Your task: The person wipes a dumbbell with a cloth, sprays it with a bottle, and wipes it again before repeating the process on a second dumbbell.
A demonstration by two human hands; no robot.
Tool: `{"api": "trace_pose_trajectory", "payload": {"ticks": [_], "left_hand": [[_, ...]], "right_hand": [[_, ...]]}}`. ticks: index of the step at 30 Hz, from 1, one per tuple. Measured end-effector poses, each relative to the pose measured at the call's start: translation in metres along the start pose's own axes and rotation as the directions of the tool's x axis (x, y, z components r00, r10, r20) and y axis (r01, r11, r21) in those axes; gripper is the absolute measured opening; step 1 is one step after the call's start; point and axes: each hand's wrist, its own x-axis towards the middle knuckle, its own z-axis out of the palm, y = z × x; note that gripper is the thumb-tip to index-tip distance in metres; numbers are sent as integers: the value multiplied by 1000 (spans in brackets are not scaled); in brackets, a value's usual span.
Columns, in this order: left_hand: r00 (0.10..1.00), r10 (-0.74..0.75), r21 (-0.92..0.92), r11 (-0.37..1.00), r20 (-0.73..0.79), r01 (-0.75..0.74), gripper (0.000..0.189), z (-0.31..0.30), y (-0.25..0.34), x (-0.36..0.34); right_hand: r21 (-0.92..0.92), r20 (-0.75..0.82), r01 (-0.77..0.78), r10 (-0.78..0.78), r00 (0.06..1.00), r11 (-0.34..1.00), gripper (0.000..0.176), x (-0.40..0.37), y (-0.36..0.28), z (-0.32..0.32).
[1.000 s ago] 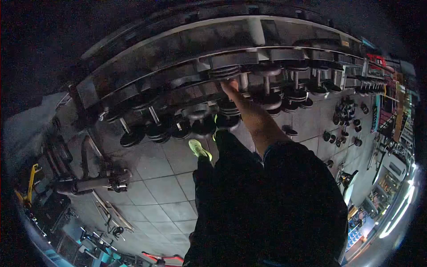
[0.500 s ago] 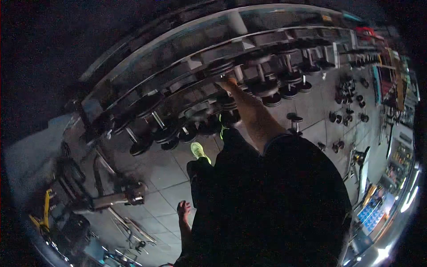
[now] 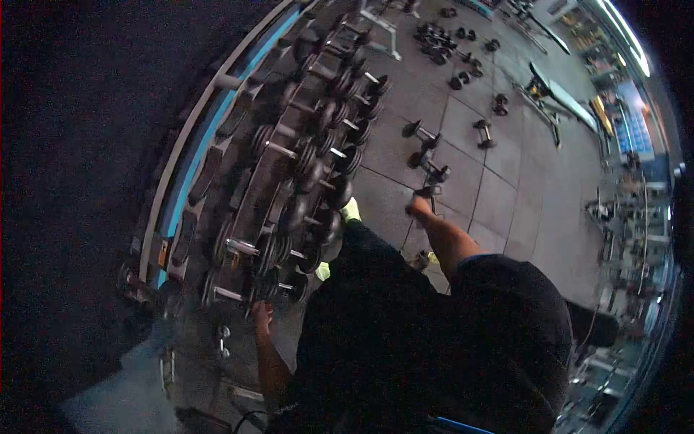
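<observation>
My right hand (image 3: pixel 421 206) is out ahead and low over the floor, its fingers curled. A dark dumbbell end (image 3: pixel 428 192) shows right beside it; blur and dim light hide whether the fingers grip it. My left hand (image 3: pixel 262 312) hangs at my left side, beside the near end of the dumbbell rack (image 3: pixel 249 184). Its fingers are loosely bent and I see nothing held in them. Several dumbbells with dark heads and silver handles fill the rack, among them one (image 3: pixel 242 247) a little beyond the left hand.
Dumbbells (image 3: pixel 430 166) lie on the tiled floor (image 3: pixel 463 166) ahead of the right hand, with a pile (image 3: pixel 437 40) farther off. A bench (image 3: pixel 567 101) stands at the upper right. My yellow-green shoes (image 3: pixel 350 210) are close to the rack. A small silver dumbbell (image 3: pixel 224 341) lies at lower left.
My view has turned to the right, so the rack now runs along my left. My right hand has left the rack and is over the floor; my left hand is now beside the rack.
</observation>
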Motion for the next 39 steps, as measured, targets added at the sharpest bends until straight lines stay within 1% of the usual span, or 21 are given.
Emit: {"api": "trace_pose_trajectory", "payload": {"ticks": [1, 2, 3, 5, 6, 7, 9, 11, 13, 15, 17, 18, 19, 20, 22, 26, 28, 31, 34, 36, 39], "left_hand": [[999, 2, -6, 1000, 37, -2, 33, -5, 18, -7], [998, 24, 17, 1000, 53, -25, 34, -8, 37, -14], [981, -36, -48, 998, 191, 46, 32, -14, 42, -9], [876, -142, -138, 963, 462, 230, 30, -18, 50, -1], [810, -110, -71, 980, 576, 184, 27, -7, 71, -28], [846, -185, 122, 982, 499, 142, 27, 14, 85, -27], [917, -257, 484, 871, 305, 83, 26, 54, 105, -17], [928, -65, 493, 859, 367, -135, 25, 87, 101, 14], [903, 35, 512, 814, 428, -275, 24, 128, 104, 25], [824, 3, 511, 783, 567, -355, 23, 160, 104, 50], [780, 168, 590, 565, 602, -577, 23, 195, 117, 27], [753, 206, 628, 439, 625, -642, 23, 209, 109, 39], [721, 236, 654, 307, 651, -691, 23, 221, 101, 42], [768, 188, 693, 339, 613, -636, 23, 232, 107, 16], [740, 186, 683, 292, 646, -670, 24, 243, 96, 8], [732, 106, 679, 303, 673, -668, 24, 225, 59, -27], [770, 44, 710, 356, 637, -608, 23, 206, 34, -43], [769, 43, 752, 176, 638, -635, 24, 160, -11, -45], [695, -128, 679, -153, 707, -718, 33, 99, -79, 14], [756, -149, 769, 49, 637, -638, 35, 74, -91, 0], [826, -198, 828, 336, 528, -449, 39, 46, -85, -22]], "right_hand": [[-276, 465, 25, 111, 878, 961, 32, -48, 24, -10], [-138, 445, -110, 160, 881, 984, 36, -104, 49, -2], [10, 437, -236, 208, 875, 972, 41, -163, 65, 14], [-25, 549, -400, 347, 760, 916, 39, -246, 52, 21], [-28, 584, -461, 389, 713, 887, 38, -278, 42, 25], [-25, 602, -511, 421, 679, 859, 37, -306, 32, 29], [-3, 617, -574, 453, 643, 819, 37, -344, 14, 37], [61, 579, -577, 442, 685, 815, 37, -373, 16, 50], [140, 511, -574, 438, 740, 807, 39, -392, 25, 58], [249, 436, -596, 461, 773, 764, 38, -402, 22, 42], [356, 376, -620, 500, 780, 699, 36, -411, 12, 19], [222, 397, -682, 574, 716, 697, 35, -413, 9, 10], [289, 385, -697, 587, 713, 656, 36, -424, 24, 22], [353, 373, -707, 601, 707, 613, 38, -438, 52, 47], [545, 576, -809, 603, 552, 220, 40, -446, -4, -32], [491, 604, -849, 627, 492, 193, 37, -526, -15, -22], [494, 603, -852, 639, 478, 172, 34, -591, -1, 23], [379, 620, -903, 669, 411, 203, 35, -662, -53, -5], [181, 583, -913, 709, 398, 364, 43, -741, -59, 37], [153, 675, -957, 682, 283, 245, 47, -765, -75, 20], [154, 708, -983, 682, 184, 104, 42, -766, -67, 15]]}}
